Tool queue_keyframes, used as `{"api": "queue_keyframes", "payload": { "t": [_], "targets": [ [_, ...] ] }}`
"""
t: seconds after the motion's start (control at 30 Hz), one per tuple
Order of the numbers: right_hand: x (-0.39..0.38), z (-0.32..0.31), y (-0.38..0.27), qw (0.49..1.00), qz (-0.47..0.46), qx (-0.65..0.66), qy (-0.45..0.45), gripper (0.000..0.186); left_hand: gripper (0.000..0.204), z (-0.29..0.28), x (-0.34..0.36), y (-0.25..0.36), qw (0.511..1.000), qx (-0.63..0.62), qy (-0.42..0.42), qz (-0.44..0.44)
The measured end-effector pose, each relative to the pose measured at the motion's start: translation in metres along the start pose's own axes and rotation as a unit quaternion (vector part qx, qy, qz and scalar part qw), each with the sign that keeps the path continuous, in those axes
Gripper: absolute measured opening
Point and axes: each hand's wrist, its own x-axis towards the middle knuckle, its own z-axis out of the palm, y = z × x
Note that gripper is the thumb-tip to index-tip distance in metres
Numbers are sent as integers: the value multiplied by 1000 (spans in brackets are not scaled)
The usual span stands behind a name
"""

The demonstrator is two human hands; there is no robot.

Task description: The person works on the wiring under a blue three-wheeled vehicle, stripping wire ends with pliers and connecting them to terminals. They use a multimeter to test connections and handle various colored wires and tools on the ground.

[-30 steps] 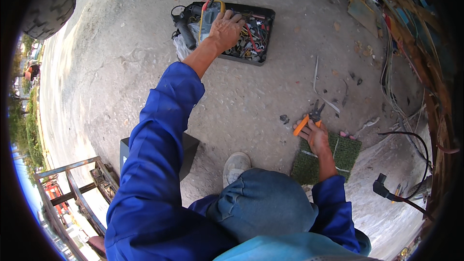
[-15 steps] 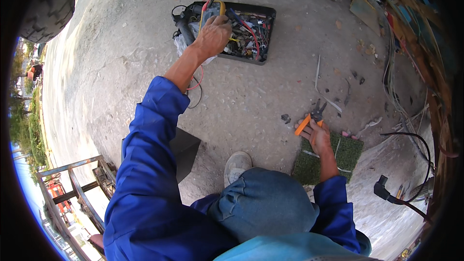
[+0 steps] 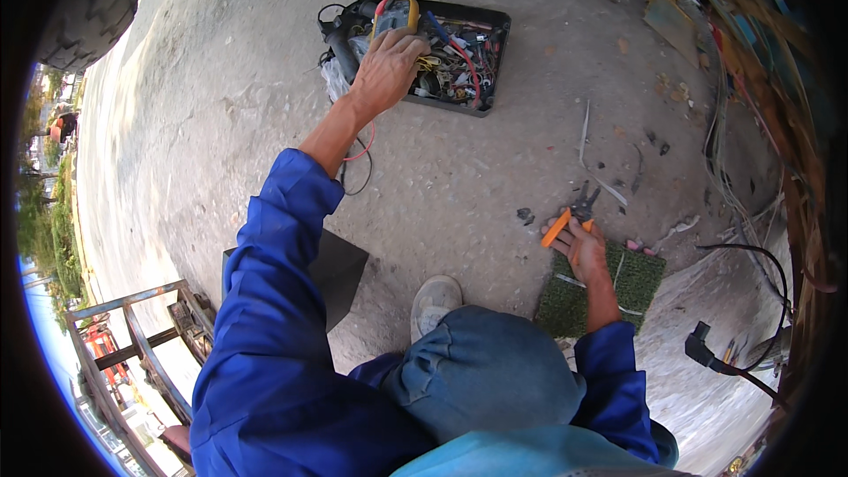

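Note:
My left hand (image 3: 389, 66) reaches over a black tray (image 3: 442, 107) full of small electrical parts and wires. Its fingers spread loosely over the parts, just below a yellow-and-grey multimeter (image 3: 406, 13); some fingertips are hidden, and I cannot tell whether they touch anything. Red and black leads (image 3: 369, 146) hang over the tray's near side onto the ground. Low on the right, my right hand (image 3: 587, 252) is closed round pliers (image 3: 556, 226) with orange handles and dark jaws pointing away from me. Beneath that hand lies a green artificial-turf pad (image 3: 634, 278) tied with pale strips.
A dark box (image 3: 340, 283) stands by my left forearm, near my shoe (image 3: 435, 300). On the right, a black plug (image 3: 700, 349) hangs on its cable beside scrap metal and loose wires. A large tyre (image 3: 93, 9) is at the far left, a metal frame (image 3: 132, 300) nearer.
My left hand has slid down off the multimeter toward the loose parts, its fingers spreading. The multimeter stays in the tray. My right hand keeps its hold on the pliers.

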Motion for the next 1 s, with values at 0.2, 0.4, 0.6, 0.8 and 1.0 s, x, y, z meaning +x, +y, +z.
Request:
{"api": "queue_keyframes", "payload": {
  "t": [0.2, 0.4, 0.6, 0.8, 1.0],
  "targets": [
    [0, 0, -1, 1000, 5, -6, 5, 37, 36, -2, 9, 2, 979, 87, -62, 171],
    [0, -1, 0, 1000, -1, -10, 0, 37, 27, 10, 15, -7, 972, 159, -98, 140],
    [0, -2, 1, 1000, -3, -7, -5, 38, 32, 3, 10, -20, 987, 151, 3, 62],
    [-1, 2, -3, 1000, 6, -7, 7, 35, 29, 4, 16, -20, 989, 145, 31, 0],
    [-3, 5, -4, 1000, 7, -4, 10, 34, 31, 1, 23, -13, 993, 87, -3, -82]
  ]
}}
